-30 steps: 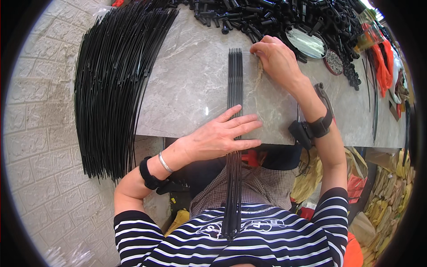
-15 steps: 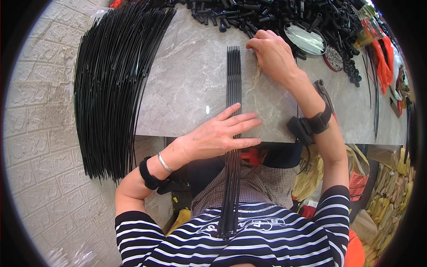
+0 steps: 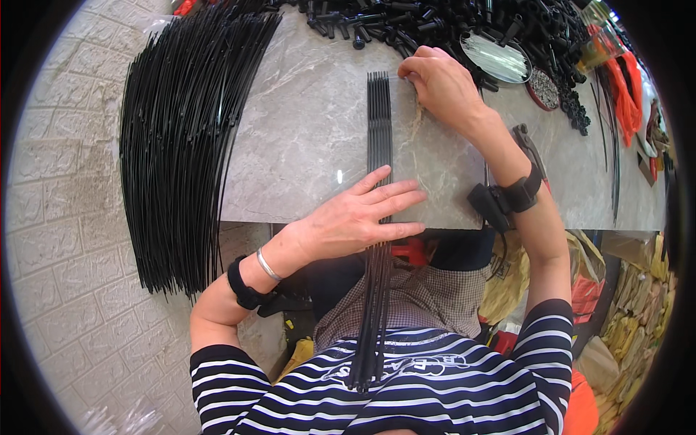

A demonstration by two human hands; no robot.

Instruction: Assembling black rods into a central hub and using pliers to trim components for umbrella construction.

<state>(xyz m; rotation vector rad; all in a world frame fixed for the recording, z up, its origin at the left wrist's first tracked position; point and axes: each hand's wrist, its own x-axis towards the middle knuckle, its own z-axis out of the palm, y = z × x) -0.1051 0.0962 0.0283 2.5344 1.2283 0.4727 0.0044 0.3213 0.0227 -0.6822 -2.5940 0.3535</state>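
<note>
A row of thin black rods (image 3: 379, 109) lies side by side on the grey marbled table, their near ends hanging over the edge toward my striped shirt. My left hand (image 3: 366, 214) rests flat across them near the table edge, fingers spread, pressing them from above. Beside the rods' far tips, my right hand (image 3: 442, 83) pinches a thin clear strip (image 3: 396, 77), which reaches toward the tips. What lies inside that pinch is mostly hidden by the fingers.
A big bundle of long black rods (image 3: 181, 152) covers the table's left side. Black tubular parts (image 3: 406, 22) are heaped at the back. A dish of clear strips (image 3: 500, 56), a small red-rimmed dish (image 3: 542, 90) and dark-handled pliers (image 3: 531, 148) are on the right.
My right hand has shifted slightly left, bringing the clear strip up to the rods' tips. My left hand stays on the rods, whose near ends have swung slightly left.
</note>
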